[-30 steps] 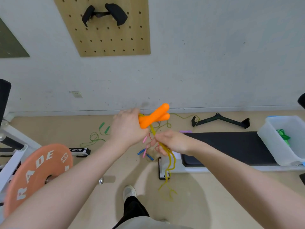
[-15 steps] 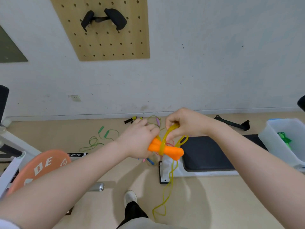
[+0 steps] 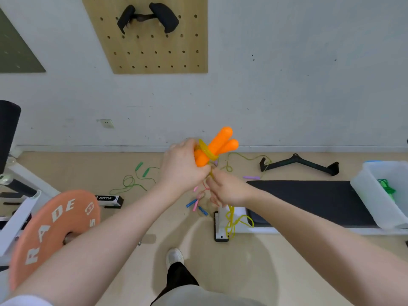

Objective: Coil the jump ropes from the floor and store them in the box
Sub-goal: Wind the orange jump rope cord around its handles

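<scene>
My left hand (image 3: pixel 184 168) grips the orange handles (image 3: pixel 217 145), yellow rope (image 3: pixel 231 219) looped round them; my right hand (image 3: pixel 227 191) pinches the rope below, slack dangling over the bench (image 3: pixel 309 199); green rope (image 3: pixel 134 180) and pink-blue ropes (image 3: pixel 196 203) lie on the floor; the box (image 3: pixel 375 195) sits right; since half a second ago the handles tipped upward, and my right hand dropped beneath them.

Both forearms are bare all the way down to the left hand (image 3: pixel 184 167) and right hand (image 3: pixel 228 191). There's a bit of white sleeve (image 3: pixel 24 301) at the left arm's top, plus black trousers (image 3: pixel 178 277), a white sneaker (image 3: pixel 174 257) and a grey top hem (image 3: pixel 205 298).
</scene>
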Available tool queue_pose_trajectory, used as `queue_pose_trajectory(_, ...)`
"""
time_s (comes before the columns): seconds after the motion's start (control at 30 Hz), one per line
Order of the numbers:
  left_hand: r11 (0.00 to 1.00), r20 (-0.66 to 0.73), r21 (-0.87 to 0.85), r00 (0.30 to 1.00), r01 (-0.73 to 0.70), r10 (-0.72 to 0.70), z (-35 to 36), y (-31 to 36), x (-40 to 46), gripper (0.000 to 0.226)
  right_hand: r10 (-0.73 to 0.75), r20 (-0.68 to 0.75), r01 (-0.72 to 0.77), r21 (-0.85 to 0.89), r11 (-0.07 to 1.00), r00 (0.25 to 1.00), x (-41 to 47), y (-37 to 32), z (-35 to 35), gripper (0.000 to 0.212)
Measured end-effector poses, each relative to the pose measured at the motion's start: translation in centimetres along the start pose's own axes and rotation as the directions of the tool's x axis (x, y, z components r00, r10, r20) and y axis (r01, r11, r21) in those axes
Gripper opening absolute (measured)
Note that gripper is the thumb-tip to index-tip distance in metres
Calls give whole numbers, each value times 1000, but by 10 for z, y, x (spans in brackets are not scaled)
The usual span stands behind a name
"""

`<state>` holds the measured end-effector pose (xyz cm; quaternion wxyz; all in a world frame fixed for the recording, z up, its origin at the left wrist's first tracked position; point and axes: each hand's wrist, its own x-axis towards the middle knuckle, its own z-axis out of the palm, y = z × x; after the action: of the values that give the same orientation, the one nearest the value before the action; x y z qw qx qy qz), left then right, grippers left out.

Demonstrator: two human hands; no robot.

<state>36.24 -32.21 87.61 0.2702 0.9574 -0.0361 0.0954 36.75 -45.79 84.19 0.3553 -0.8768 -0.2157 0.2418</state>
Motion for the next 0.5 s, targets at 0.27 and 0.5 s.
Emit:
queue_pose_trajectory(0.27,697,245,688,969,-202,40,24,-33,-5,41,119,325,49,-465,884,938,-18,-29,-18,19)
queue_pose_trajectory(0.5,571,396,579,813,-582,427,20,-8,-5,46,-114,-59,100,-201,974,992,-19,-21,-91,20)
